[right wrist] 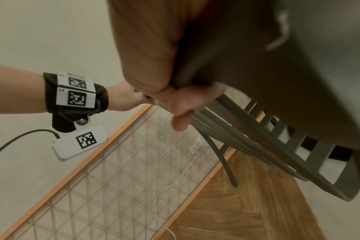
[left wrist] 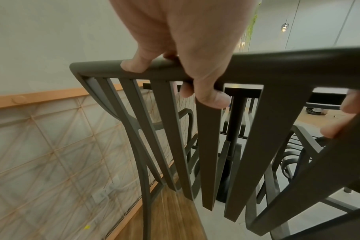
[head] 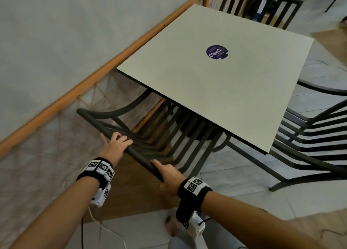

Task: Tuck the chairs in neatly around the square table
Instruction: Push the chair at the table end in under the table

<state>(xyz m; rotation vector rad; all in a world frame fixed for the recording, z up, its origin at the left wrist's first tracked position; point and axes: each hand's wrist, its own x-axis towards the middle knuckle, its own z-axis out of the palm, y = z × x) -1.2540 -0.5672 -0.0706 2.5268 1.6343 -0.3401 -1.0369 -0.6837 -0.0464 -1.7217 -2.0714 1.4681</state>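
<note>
At lower centre, the left hand point(head: 116, 145) and right hand point(head: 169, 175) both grasp the chair point(head: 142, 136) backrest's top rail, its seat under the surface point(head: 216, 91).

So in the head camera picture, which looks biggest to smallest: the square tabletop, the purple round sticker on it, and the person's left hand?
As they look in the head view:
1. square tabletop, by far the largest
2. left hand, gripping the chair's top rail, though nearer the camera, which inflates it
3. purple sticker, slightly smaller than the hand
</note>
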